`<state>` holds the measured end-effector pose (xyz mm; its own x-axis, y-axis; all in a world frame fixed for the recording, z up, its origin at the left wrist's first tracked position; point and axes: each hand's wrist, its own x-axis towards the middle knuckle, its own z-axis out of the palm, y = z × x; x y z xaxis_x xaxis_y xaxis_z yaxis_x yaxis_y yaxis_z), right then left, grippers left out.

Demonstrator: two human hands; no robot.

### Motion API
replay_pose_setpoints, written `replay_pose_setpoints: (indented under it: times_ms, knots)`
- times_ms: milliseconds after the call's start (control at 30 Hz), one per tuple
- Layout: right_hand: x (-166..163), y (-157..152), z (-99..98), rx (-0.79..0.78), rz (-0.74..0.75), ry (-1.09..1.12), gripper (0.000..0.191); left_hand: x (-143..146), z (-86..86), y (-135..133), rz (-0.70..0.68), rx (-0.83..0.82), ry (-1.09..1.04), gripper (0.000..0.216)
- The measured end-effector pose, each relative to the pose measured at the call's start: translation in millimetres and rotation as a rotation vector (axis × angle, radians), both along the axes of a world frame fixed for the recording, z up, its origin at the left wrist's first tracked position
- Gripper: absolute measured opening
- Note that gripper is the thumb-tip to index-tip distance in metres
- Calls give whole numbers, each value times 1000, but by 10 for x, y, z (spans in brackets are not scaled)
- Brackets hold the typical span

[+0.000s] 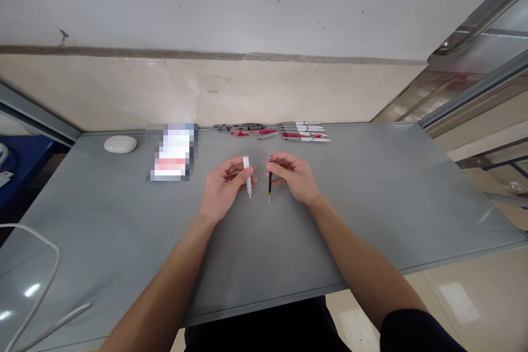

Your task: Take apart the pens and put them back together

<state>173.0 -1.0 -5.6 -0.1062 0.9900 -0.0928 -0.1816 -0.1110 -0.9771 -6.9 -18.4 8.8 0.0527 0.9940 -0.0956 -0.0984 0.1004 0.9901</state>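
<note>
My left hand [225,182] pinches a white pen barrel [248,176] between thumb and fingers, its narrow end pointing down. Opposite it, my right hand [293,175] grips a thin pen refill [269,182], dark along its length with a yellowish band and a clear lower end. Both pieces are held nearly upright above the grey table, with a small gap between them. Beyond my hands lie red pen parts [264,131] and a short grey-white piece [268,135]. Several white, grey and red pens [306,138] lie in a stack to their right.
Dark refills or pen parts [239,126] lie along the back of the grey table [256,253]. A blurred-out phone [173,151] and a white mouse [120,144] sit at the left. A white cable [55,261] curls at the front left. A tiled wall [256,93] bounds the back.
</note>
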Motion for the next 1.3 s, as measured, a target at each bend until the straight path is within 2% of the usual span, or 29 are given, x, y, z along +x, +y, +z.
replay_pose_setpoints:
  times_ms: [333, 733, 1100, 1300]
  knots:
    - [-14, -42, 26, 16, 38, -71, 25, -3, -12, -3, 10, 16, 40, 40]
    - [83, 1, 47, -87, 122, 166, 29, -26, 24, 14, 11, -48, -59, 42]
    - [127, 19, 49, -117, 120, 258, 25, -44, -1, 26, -12, -54, -152, 39]
    - [97, 41, 20, -105, 40, 238, 28, -58, 8, 49, 18, -107, -266, 34]
